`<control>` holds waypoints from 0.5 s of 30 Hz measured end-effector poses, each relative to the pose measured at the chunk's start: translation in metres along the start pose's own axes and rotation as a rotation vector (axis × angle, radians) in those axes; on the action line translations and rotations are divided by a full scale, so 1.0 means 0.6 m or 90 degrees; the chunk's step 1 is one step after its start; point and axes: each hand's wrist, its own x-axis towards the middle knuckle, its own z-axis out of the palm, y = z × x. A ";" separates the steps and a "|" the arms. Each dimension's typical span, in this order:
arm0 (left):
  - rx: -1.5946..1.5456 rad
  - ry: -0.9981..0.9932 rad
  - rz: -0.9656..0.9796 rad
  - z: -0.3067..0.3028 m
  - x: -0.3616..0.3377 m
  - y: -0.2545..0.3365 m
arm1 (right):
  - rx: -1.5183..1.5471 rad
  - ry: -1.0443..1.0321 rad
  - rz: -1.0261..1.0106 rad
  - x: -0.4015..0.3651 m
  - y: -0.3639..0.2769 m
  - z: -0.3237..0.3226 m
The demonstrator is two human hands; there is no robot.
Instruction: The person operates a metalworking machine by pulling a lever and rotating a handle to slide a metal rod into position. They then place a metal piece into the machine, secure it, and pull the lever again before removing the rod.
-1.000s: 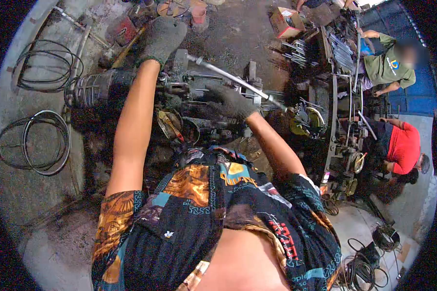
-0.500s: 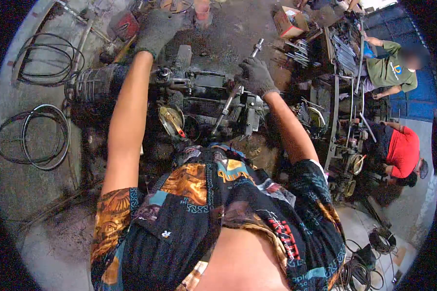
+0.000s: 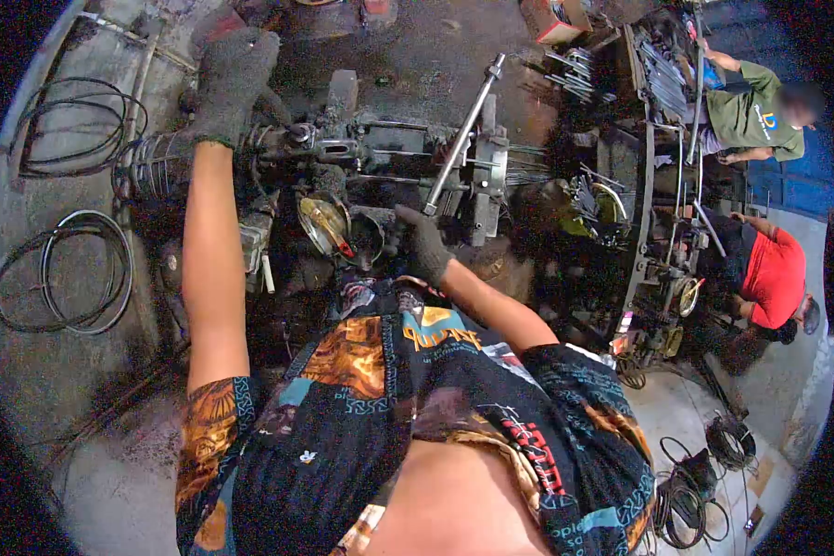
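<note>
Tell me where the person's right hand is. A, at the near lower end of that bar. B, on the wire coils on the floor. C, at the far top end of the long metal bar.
A: the gloved right hand sits at the metal bar's near lower end, its far end is free, and the wire coils lie untouched.

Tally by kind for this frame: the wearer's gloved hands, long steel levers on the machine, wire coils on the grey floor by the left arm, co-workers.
Gloved hands: 2, left hand, right hand
Long steel lever: 1
Wire coils: 2, upper coil, lower coil
Co-workers: 2, person in green shirt, person in red shirt
Total: 7
</note>
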 end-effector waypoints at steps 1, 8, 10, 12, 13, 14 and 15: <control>0.021 -0.016 0.017 -0.005 -0.002 0.001 | -0.293 0.019 -0.206 0.043 0.049 -0.053; -0.216 -0.058 -0.197 -0.026 -0.003 0.077 | 0.334 0.097 -0.088 0.100 -0.040 0.140; -0.183 0.048 -0.110 -0.012 -0.018 0.056 | 0.139 0.106 -0.148 0.103 -0.029 0.129; -0.157 0.142 0.005 0.008 0.000 0.047 | -0.265 0.100 -0.254 0.147 0.031 0.013; -0.145 0.190 0.061 0.017 0.008 0.046 | -0.264 0.106 -0.258 0.148 0.046 -0.068; -0.151 0.189 0.063 0.031 0.011 0.035 | -0.417 -0.012 -0.223 0.131 0.042 -0.143; -0.284 0.127 -0.035 0.048 0.013 0.016 | -0.572 -0.134 -0.184 0.120 0.027 -0.181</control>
